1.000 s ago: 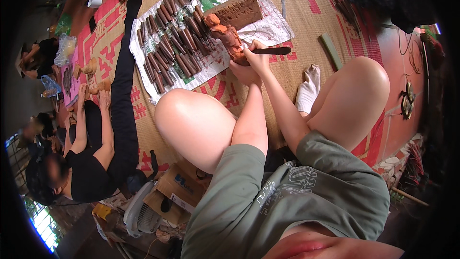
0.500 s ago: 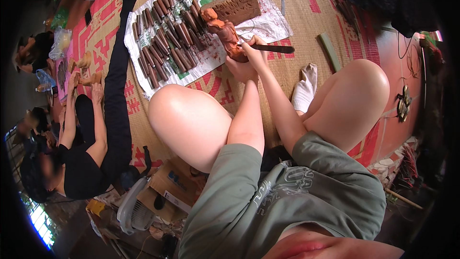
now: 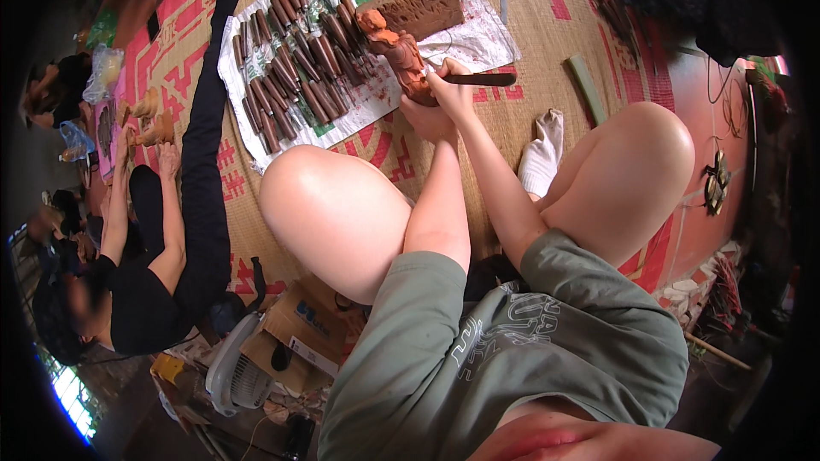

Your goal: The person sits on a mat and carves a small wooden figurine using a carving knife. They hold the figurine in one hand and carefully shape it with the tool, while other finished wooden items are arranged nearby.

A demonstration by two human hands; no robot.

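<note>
My left hand (image 3: pixel 429 123) is wrapped round the lower end of a reddish-brown carved wooden figurine (image 3: pixel 401 55), which leans away from me to the upper left. In my right hand (image 3: pixel 453 92) is a carving chisel, its dark handle (image 3: pixel 487 79) pointing right. The chisel's working end lies against the figurine's lower part, and my fingers hide its tip. Behind the figurine sits a brown block with a rough, pitted face (image 3: pixel 414 10). Left of it, rows of wooden-handled carving tools (image 3: pixel 299 55) lie on a white sheet (image 3: pixel 369 111).
A woven red-and-tan mat (image 3: pixel 547 43) spreads under everything. To the left, a co-worker in black (image 3: pixel 149 307) holds a pale wooden carving (image 3: pixel 155 130). A green strip (image 3: pixel 584 90) lies to the right. A cardboard box (image 3: pixel 299 333) and a grey fan (image 3: pixel 243 376) stand at lower left.
My right hand and the chisel have shifted slightly left and up along the figurine. The left hand keeps its hold, and the whole view has moved a little.
</note>
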